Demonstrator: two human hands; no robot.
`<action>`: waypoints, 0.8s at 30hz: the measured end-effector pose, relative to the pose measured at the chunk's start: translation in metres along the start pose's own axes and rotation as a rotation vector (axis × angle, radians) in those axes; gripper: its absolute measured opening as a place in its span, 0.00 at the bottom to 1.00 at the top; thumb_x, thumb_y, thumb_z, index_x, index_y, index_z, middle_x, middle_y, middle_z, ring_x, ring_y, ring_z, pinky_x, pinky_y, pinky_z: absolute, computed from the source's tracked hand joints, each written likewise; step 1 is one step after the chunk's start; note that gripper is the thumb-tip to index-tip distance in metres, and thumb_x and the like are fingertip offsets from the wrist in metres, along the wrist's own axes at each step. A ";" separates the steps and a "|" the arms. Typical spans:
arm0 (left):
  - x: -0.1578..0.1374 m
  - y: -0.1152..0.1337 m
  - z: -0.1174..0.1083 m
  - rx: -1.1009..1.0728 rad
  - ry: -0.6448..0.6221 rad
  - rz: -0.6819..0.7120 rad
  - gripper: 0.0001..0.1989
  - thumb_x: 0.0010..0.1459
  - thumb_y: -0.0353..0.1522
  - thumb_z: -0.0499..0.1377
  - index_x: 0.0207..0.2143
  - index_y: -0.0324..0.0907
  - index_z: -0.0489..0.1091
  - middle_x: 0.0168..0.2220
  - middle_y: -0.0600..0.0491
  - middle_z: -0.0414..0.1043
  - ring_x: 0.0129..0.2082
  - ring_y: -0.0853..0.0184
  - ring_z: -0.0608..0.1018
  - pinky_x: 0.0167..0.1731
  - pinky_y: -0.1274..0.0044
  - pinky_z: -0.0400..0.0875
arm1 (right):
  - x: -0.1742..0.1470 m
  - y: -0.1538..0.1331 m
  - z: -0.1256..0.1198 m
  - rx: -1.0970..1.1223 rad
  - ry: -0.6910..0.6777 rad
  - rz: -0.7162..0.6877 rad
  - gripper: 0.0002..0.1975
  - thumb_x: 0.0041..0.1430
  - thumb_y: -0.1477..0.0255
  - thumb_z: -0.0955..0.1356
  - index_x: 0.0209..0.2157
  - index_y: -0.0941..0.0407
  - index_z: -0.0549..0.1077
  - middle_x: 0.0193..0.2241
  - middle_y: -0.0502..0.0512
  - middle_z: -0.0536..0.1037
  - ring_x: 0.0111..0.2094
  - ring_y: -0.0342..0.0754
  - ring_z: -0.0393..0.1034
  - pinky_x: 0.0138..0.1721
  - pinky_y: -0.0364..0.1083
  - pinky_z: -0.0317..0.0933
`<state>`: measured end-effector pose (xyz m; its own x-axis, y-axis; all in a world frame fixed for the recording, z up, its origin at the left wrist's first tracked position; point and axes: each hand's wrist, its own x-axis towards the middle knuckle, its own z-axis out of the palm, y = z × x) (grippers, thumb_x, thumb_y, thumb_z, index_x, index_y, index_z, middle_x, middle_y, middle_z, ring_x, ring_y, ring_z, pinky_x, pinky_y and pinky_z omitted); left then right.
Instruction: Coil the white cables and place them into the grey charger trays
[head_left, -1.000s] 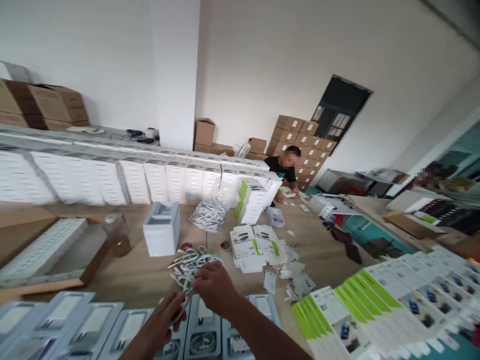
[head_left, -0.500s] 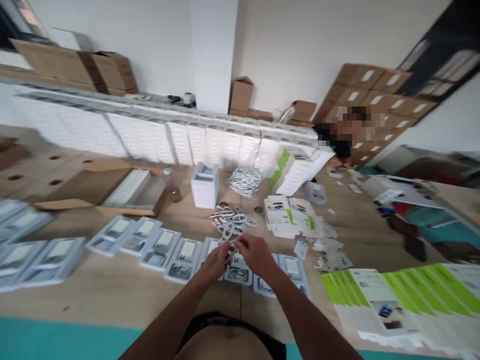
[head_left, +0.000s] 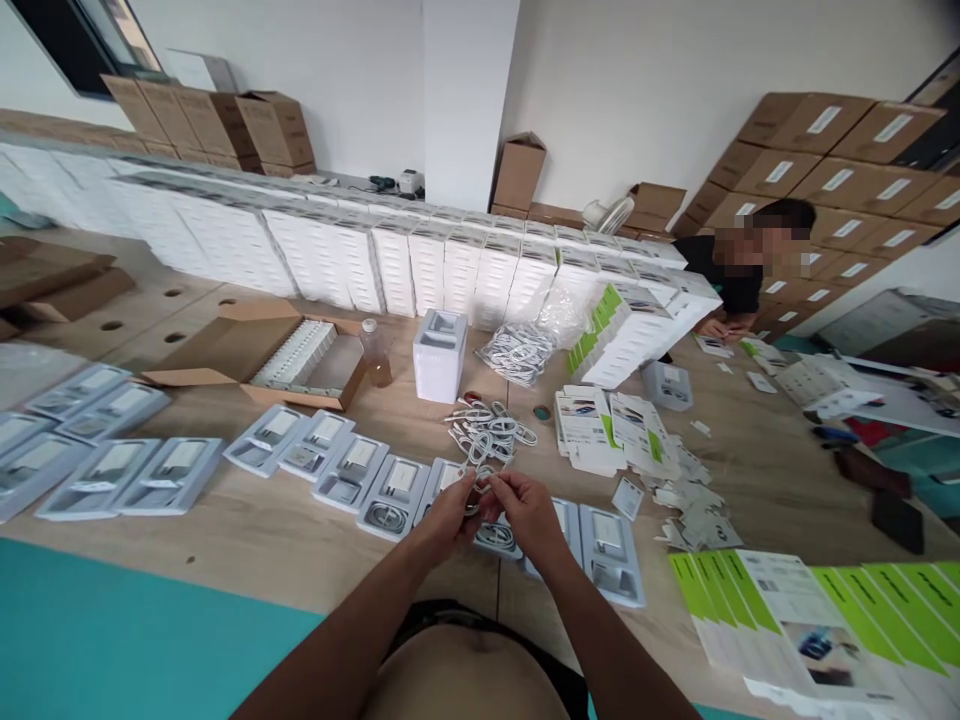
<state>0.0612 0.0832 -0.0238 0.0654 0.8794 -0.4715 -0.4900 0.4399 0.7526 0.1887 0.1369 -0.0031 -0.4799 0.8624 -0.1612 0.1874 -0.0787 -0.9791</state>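
Between my left hand (head_left: 450, 508) and my right hand (head_left: 521, 505) is a coiled white cable (head_left: 482, 480), pinched by the fingers of both. Just beyond them lies a loose heap of white cables (head_left: 491, 432). Below and beside my hands runs a row of grey plastic trays, each with a white charger block. One tray (head_left: 388, 497) left of my hands has a coiled cable in its lower pocket, and so does the tray (head_left: 499, 540) partly under my right hand. The rightmost tray (head_left: 611, 555) shows no cable in its pocket.
Behind the heap are a bag of cables (head_left: 517, 352), a stack of empty-looking trays (head_left: 440, 355) and a bottle (head_left: 375, 352). An open carton (head_left: 330, 395) holds white blocks. Green-white boxes (head_left: 817, 620) and cards lie right. Another person (head_left: 724, 270) sits beyond the white box wall.
The view has swung left and steadied, so the table sits further right in the picture. Both hands still hold the cable, now in a rounder coil with the fingers closer together.
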 end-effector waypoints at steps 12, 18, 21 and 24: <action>-0.002 0.003 0.002 0.095 -0.036 0.071 0.27 0.56 0.57 0.49 0.29 0.41 0.63 0.21 0.59 0.60 0.15 0.77 0.57 0.15 0.81 0.43 | -0.008 0.001 -0.001 -0.365 0.083 -0.162 0.16 0.62 0.62 0.63 0.31 0.55 0.78 0.25 0.52 0.77 0.28 0.47 0.71 0.32 0.44 0.64; 0.001 0.008 -0.003 0.156 0.008 0.147 0.23 0.57 0.53 0.52 0.35 0.41 0.65 0.22 0.61 0.59 0.16 0.77 0.55 0.16 0.82 0.45 | -0.003 0.004 -0.012 -0.717 0.369 -0.540 0.14 0.60 0.68 0.66 0.47 0.54 0.73 0.43 0.60 0.71 0.46 0.53 0.67 0.47 0.52 0.64; 0.000 0.013 -0.009 0.274 0.075 0.254 0.18 0.52 0.44 0.64 0.39 0.41 0.68 0.25 0.59 0.65 0.21 0.75 0.64 0.22 0.81 0.58 | 0.002 -0.005 -0.028 -0.723 0.300 -0.632 0.20 0.57 0.73 0.66 0.53 0.53 0.69 0.57 0.62 0.64 0.59 0.58 0.57 0.57 0.59 0.57; -0.003 0.017 -0.013 0.584 0.182 0.463 0.20 0.46 0.33 0.68 0.43 0.42 0.70 0.38 0.54 0.71 0.35 0.68 0.72 0.37 0.77 0.67 | 0.006 -0.014 -0.041 -0.651 0.095 -0.509 0.20 0.61 0.72 0.63 0.55 0.52 0.68 0.55 0.59 0.68 0.55 0.54 0.64 0.55 0.56 0.60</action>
<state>0.0414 0.0857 -0.0158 -0.2036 0.9758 -0.0792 0.1097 0.1031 0.9886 0.2184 0.1642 0.0147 -0.5711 0.7553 0.3216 0.4393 0.6121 -0.6575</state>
